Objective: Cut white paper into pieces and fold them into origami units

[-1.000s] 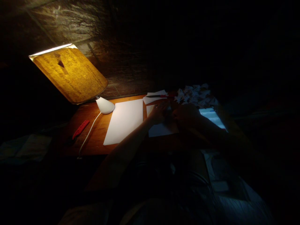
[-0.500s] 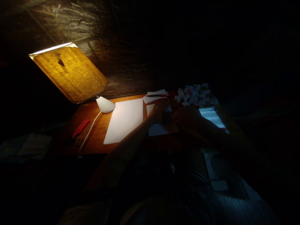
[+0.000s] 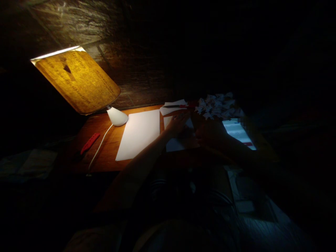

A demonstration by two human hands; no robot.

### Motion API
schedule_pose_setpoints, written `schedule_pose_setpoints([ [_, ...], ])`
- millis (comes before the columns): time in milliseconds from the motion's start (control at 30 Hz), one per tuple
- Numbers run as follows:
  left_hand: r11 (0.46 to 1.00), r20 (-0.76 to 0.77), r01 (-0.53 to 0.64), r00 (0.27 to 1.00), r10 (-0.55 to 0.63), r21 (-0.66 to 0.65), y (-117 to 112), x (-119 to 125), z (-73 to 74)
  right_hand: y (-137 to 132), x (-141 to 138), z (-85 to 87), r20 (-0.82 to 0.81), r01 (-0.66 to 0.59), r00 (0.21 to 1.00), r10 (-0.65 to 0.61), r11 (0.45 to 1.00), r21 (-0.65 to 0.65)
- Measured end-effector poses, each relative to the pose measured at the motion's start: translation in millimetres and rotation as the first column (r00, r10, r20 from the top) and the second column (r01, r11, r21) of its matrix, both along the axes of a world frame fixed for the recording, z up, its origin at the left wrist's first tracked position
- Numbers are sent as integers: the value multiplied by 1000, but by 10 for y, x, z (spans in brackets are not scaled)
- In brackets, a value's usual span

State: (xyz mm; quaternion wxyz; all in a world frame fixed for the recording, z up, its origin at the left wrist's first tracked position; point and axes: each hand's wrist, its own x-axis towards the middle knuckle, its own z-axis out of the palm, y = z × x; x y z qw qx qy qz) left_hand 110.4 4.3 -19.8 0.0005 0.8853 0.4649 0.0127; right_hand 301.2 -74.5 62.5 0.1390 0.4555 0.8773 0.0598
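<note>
— What is seen nearest?
— Two bare forearms are stretched out of the dark foreground onto a wooden desk (image 3: 110, 154).
— How are the hands placed?
— The left hand (image 3: 179, 123) is laid flat on a small white sheet (image 3: 172, 144), with its fingers extended and slightly spread. The right hand (image 3: 210, 133) is set just beside it, over the sheet's right part. It is lost in shadow, so the state of its fingers cannot be told.
— Where is that sheet found?
— It lies mid-desk, just right of a larger white sheet (image 3: 139, 134). A lit phone screen (image 3: 238, 133) is seen to its right.
— And farther off?
— A red strip (image 3: 90, 142) is seen at the left. A white lamp base (image 3: 117, 116) is placed under a tilted yellow shade (image 3: 76, 80). A heap of crumpled paper (image 3: 217, 106) is piled at the far edge.
</note>
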Motion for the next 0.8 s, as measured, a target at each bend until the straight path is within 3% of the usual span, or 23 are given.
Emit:
schedule_pose_setpoints([
  [433,1000,-2,6,1000,-6,-6,39,0,-38,-38,73,-123,-82,-56,995,62,996,72],
  [600,1000,6,-5,1000,5,-21,31,7,-16,-38,88,-179,-90,-45,995,48,998,40],
  [800,1000,61,-8,998,9,-18,9,7,-22,-118,144,-99,-137,-22,990,15,998,-56],
])
